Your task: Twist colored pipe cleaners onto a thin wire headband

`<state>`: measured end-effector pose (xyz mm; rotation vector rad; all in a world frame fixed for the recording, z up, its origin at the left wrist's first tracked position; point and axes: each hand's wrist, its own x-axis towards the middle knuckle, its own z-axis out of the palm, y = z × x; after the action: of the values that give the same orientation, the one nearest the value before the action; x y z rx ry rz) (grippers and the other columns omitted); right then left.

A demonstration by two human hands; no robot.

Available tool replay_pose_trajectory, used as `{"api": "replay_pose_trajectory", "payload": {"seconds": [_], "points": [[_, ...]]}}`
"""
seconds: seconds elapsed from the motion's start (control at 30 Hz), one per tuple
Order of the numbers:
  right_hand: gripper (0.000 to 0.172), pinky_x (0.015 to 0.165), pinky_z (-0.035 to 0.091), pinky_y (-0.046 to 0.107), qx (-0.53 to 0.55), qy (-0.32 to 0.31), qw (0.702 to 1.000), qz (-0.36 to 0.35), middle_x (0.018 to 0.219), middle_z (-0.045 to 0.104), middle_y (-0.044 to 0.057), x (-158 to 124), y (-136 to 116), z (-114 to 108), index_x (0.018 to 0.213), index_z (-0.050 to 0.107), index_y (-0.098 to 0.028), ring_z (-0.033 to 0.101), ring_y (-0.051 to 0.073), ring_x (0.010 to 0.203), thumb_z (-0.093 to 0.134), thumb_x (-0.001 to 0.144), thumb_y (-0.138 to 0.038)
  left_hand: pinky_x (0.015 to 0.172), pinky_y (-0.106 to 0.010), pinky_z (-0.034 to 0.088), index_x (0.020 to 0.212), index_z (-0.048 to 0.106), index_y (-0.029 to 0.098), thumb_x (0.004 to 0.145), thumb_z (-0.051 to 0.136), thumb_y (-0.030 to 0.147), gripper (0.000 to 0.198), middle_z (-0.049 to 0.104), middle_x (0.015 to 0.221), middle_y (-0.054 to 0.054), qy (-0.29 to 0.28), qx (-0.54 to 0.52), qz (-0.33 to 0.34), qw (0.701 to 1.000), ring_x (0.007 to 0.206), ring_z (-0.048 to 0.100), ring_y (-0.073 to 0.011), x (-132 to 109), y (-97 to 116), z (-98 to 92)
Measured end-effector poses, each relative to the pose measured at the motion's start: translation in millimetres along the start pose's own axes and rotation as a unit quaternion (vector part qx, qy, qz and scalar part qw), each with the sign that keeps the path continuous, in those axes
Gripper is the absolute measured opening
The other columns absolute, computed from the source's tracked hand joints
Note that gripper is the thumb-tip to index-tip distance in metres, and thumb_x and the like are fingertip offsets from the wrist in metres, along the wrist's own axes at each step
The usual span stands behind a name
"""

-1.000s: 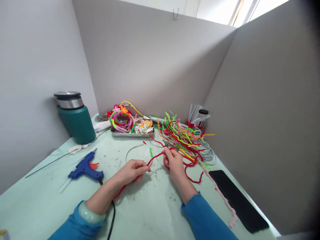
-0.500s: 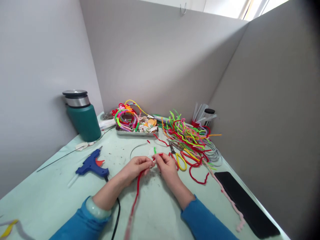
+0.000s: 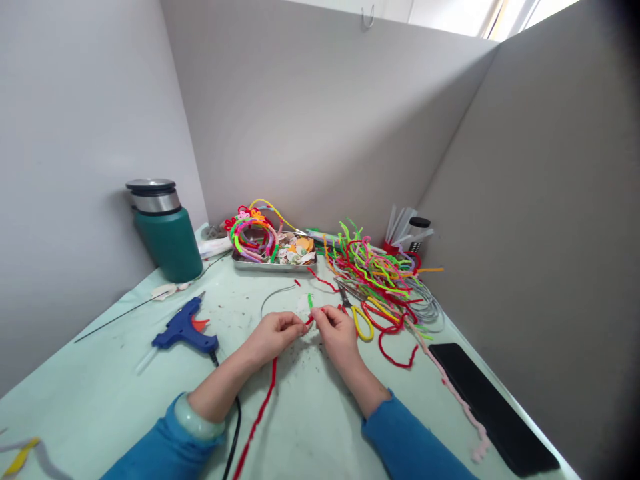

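A fuzzy red pipe cleaner (image 3: 263, 415) trails from under my left hand (image 3: 274, 337) down to the front edge of the view. The left fingers pinch it near the middle of the table. My right hand (image 3: 336, 331) pinches the same red pipe cleaner close by, and a short red stretch shows between the two sets of fingertips. Just beyond the right fingertips lies a small green piece (image 3: 310, 301). Scissors with yellow and red handles (image 3: 363, 323) rest beside the right hand. The fingertips partly hide the pipe cleaner's end.
A blue glue gun (image 3: 186, 331) lies on the left, its black cord running past my left wrist. Behind it stands a green bottle (image 3: 173, 243). At the back are a metal tray (image 3: 275, 267) and a heap of pipe cleaners (image 3: 375, 267). A black phone-like slab (image 3: 493, 407) lies right.
The pipe cleaner's loose tail has swung left and its lower end is sharper now. The short red stretch between my fingertips has shifted slightly as the hands moved a little apart.
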<state>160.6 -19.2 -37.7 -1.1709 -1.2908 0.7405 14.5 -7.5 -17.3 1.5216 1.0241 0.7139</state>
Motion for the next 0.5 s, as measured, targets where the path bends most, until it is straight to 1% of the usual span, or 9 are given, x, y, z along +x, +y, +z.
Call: {"api": "replay_pose_trajectory", "payload": {"seconds": [0.07,0.17,0.23,0.33,0.4,0.5], "points": [[0.031,0.047,0.027,0.022,0.001,0.002,1.0,0.008,0.048,0.038,-0.005,1.2,-0.4,-0.2,0.052,0.05,-0.018,0.035,0.01,0.049,0.056,0.075,-0.039,0.041,-0.02,0.017,0.074,0.059,0.011,0.07,0.056,0.047,0.036,0.035,0.041,0.008,-0.002,-0.014,-0.014,1.0,0.037,0.026,-0.005,-0.1,0.2,-1.0],[0.026,0.047,0.03,0.022,0.021,-0.002,1.0,0.023,0.048,0.045,-0.005,2.0,-1.1,-0.6,0.058,0.055,-0.018,0.039,0.01,0.047,0.057,0.074,-0.038,0.039,-0.02,0.015,0.076,0.059,0.012,0.069,0.056,0.047,0.036,0.034,0.038,0.009,0.009,-0.032,-0.033,0.999,0.035,0.025,-0.0047,0.9,-1.0,-2.7],[0.025,0.045,0.029,0.022,0.032,-0.005,0.999,0.029,0.046,0.046,-0.005,2.0,-1.1,-1.5,0.062,0.058,-0.018,0.039,0.01,0.045,0.055,0.076,-0.039,0.039,-0.019,0.014,0.075,0.058,0.013,0.069,0.057,0.048,0.036,0.034,0.038,0.009,0.015,-0.037,-0.035,0.999,0.034,0.024,-0.0044,1.6,-2.0,-3.2],[0.028,0.043,0.027,0.022,0.018,-0.004,0.999,0.027,0.046,0.046,-0.004,2.9,0.8,-4.7,0.063,0.06,-0.017,0.037,0.01,0.043,0.053,0.077,-0.04,0.039,-0.019,0.015,0.076,0.058,0.012,0.071,0.056,0.048,0.036,0.034,0.039,0.009,0.012,-0.038,-0.032,0.999,0.036,0.024,-0.0043,1.6,-2.3,-2.9],[0.029,0.042,0.027,0.022,0.003,0.012,1.0,0.026,0.047,0.046,-0.004,5.2,3.0,-8.4,0.061,0.06,-0.017,0.037,0.01,0.043,0.054,0.077,-0.041,0.04,-0.019,0.017,0.08,0.06,0.011,0.07,0.058,0.047,0.037,0.038,0.042,0.008,0.0,-0.045,-0.025,0.999,0.038,0.027,-0.0045,0.9,-2.4,-2.4],[0.03,0.042,0.027,0.022,0.017,0.076,0.996,0.04,0.046,0.045,-0.005,12.1,6.1,-17.8,0.062,0.059,-0.018,0.037,0.009,0.042,0.055,0.076,-0.044,0.04,-0.019,0.019,0.088,0.061,0.01,0.069,0.06,0.047,0.041,0.041,0.046,0.007,-0.029,-0.05,-0.021,0.998,0.04,0.03,-0.0048,0.0,-3.7,-2.5]]}}
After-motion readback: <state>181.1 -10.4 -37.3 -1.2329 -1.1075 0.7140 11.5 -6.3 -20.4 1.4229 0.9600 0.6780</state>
